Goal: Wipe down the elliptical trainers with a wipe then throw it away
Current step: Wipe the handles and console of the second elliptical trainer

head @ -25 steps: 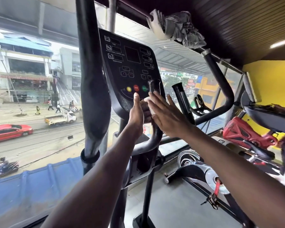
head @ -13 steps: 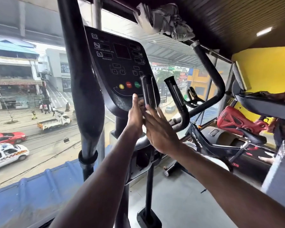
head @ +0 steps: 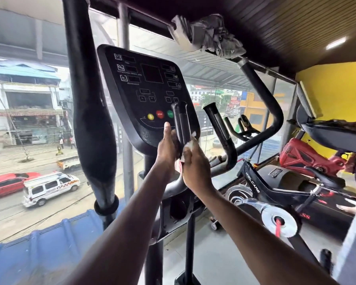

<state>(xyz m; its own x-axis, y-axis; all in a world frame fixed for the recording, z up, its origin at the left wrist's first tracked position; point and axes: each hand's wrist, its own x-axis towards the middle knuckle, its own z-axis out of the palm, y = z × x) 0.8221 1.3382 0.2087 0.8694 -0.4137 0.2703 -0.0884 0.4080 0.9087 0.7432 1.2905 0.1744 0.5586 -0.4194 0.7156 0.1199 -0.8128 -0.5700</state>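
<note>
A: Where's the wipe point(head: 190, 144) rn?

B: Pressed vs the short upright grip point(head: 181, 124) in front of the console point(head: 150, 89) of the elliptical point(head: 90, 120). Right hand point(head: 195, 163) is wrapped round it, wipe under the fingers. Left hand point(head: 167, 150) is flat on the grip's other side, fingers straight, thumb up near the buttons, not grasping anything, more bracing.

A: Best way to do this bit?

B: IMO keep the wipe fully round the grip, slide top to bottom, twist a little so the back gets done too. Then the 2nd grip point(head: 220, 130) just beside it.

A: Arms?

B: Both extended fwd and up, wrists close together, palms facing each other w/ the grip between.
</note>
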